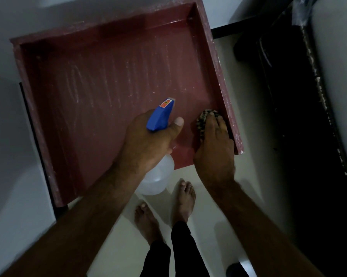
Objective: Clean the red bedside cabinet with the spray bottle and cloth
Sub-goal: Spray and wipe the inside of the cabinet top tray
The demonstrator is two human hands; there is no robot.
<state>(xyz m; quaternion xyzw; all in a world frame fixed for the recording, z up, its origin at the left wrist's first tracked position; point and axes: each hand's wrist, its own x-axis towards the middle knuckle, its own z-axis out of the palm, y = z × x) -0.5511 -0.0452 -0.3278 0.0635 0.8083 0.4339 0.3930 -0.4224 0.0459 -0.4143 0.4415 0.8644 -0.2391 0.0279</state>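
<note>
Left hand [146, 142] gripped spray bottle [160, 116] over cabinet [108, 76] near edge. Right hand [214, 144], fingers [220, 124] flat, pressed cloth [203, 118] into near right corner. Risk: wet-looking top could let cloth skid off open near edge.

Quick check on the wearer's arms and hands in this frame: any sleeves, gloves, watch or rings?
No sleeves in view: the left forearm and right forearm are bare right to the frame edge. The left hand and right hand are ungloved. No watch, bracelet or ring shows on either, though the light is dim. Lower down are dark trousers and bare feet.
</note>
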